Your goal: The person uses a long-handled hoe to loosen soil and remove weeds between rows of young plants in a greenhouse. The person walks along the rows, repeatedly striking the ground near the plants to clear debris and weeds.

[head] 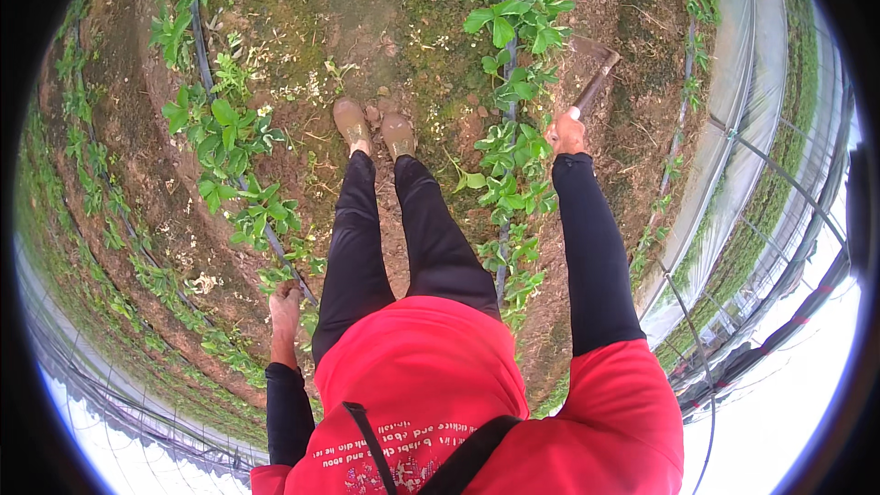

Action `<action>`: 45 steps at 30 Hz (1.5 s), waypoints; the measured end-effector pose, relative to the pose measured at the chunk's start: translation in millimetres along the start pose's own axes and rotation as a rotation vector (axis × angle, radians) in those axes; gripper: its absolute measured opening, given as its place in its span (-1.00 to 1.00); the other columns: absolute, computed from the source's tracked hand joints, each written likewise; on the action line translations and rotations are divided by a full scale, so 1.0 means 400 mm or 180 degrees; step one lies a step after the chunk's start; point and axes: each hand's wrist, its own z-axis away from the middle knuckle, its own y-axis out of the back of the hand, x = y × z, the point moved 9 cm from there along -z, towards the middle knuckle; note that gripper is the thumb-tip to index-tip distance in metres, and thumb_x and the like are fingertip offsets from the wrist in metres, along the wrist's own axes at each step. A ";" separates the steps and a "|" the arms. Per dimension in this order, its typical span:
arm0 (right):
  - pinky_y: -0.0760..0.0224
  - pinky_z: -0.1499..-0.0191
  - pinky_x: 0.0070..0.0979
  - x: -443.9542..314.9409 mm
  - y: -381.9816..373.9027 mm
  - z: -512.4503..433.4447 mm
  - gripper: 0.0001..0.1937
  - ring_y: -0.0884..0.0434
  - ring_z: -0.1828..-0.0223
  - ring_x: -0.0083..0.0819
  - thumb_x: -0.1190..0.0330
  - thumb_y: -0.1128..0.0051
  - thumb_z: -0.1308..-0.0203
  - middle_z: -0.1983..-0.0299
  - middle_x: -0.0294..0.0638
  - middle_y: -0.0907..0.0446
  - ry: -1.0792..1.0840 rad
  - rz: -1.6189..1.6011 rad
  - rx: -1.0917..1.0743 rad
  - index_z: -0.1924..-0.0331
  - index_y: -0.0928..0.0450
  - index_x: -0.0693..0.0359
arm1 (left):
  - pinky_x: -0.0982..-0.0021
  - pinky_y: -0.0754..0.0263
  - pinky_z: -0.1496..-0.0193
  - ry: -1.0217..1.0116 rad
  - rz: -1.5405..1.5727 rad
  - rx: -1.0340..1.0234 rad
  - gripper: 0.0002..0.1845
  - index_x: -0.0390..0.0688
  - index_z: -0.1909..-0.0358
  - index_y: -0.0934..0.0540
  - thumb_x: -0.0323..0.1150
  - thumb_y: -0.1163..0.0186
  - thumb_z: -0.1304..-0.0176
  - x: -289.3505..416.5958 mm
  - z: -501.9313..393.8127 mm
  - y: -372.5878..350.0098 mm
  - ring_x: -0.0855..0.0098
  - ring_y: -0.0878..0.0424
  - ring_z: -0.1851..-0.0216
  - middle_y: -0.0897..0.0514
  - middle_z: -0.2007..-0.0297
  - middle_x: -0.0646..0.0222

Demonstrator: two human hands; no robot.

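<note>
My right hand (pixel 568 132) grips the short wooden handle of a hand hoe (pixel 597 88). The hoe's flat blade (pixel 590 47) is over the bare soil, just right of a row of strawberry plants (pixel 512 151). On the other side, my left hand (pixel 284 301) hangs low beside the left row of strawberry plants (pixel 230 130). Its fingers are curled in and close to some leaves; whether anything is in them is hidden. A black drip irrigation line (pixel 201 48) runs along the left row, and another drip line (pixel 509 69) along the right one.
My brown, mud-stained shoes (pixel 371 127) stand on the soil path (pixel 364 20), with small weeds (pixel 340 72) around. More planted rows (pixel 103 172) lie farther left. Clear plastic sheeting (pixel 739 82) and metal greenhouse pipes (pixel 784 175) border the right side.
</note>
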 end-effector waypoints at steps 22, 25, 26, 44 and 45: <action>-0.11 0.84 -0.56 0.025 0.111 0.186 -0.89 -0.23 0.87 -0.54 0.55 0.11 0.04 0.79 -0.32 -0.25 -0.0501 0.0949 -0.0646 0.60 -0.26 0.25 | 0.58 -0.32 0.43 0.0030 0.0473 0.0010 -0.83 -0.32 0.38 -0.52 -0.52 0.02 0.00 -0.080 0.012 -0.019 0.58 -0.42 0.54 -0.51 0.57 0.43; -0.09 0.85 -0.57 -0.019 0.146 0.136 -0.88 -0.21 0.87 -0.55 0.55 0.13 0.04 0.79 -0.32 -0.24 -0.0300 0.0696 -0.0414 0.61 -0.25 0.24 | 0.58 -0.33 0.40 0.0137 0.0540 -0.0111 -0.82 -0.33 0.37 -0.52 -0.50 0.02 0.00 -0.099 0.004 -0.037 0.57 -0.44 0.51 -0.52 0.55 0.42; -0.09 0.85 -0.57 -0.021 0.115 0.104 -0.89 -0.22 0.87 -0.56 0.55 0.13 0.03 0.78 -0.32 -0.25 -0.0297 0.0542 -0.0446 0.61 -0.25 0.24 | 0.58 -0.33 0.40 0.0168 0.0522 -0.0105 -0.82 -0.33 0.37 -0.52 -0.50 0.02 0.01 -0.099 0.001 -0.038 0.57 -0.44 0.51 -0.52 0.54 0.42; -0.03 0.82 -0.54 -0.042 0.011 0.033 -0.85 -0.19 0.87 -0.50 0.51 0.13 -0.01 0.80 -0.30 -0.21 -0.0002 0.0199 0.0122 0.62 -0.21 0.21 | 0.54 -0.32 0.40 -0.0065 0.0345 -0.0062 -0.81 -0.36 0.39 -0.52 -0.51 0.04 0.02 -0.055 -0.014 -0.035 0.57 -0.42 0.51 -0.53 0.52 0.40; -0.03 0.80 -0.56 -0.029 -0.028 0.032 -0.84 -0.21 0.86 -0.50 0.53 0.13 0.02 0.80 -0.31 -0.20 0.0038 0.0103 0.0214 0.63 -0.20 0.22 | 0.55 -0.30 0.43 0.0089 0.0199 0.0000 -0.81 -0.35 0.37 -0.53 -0.47 0.01 -0.01 -0.057 -0.011 -0.026 0.59 -0.41 0.53 -0.52 0.55 0.42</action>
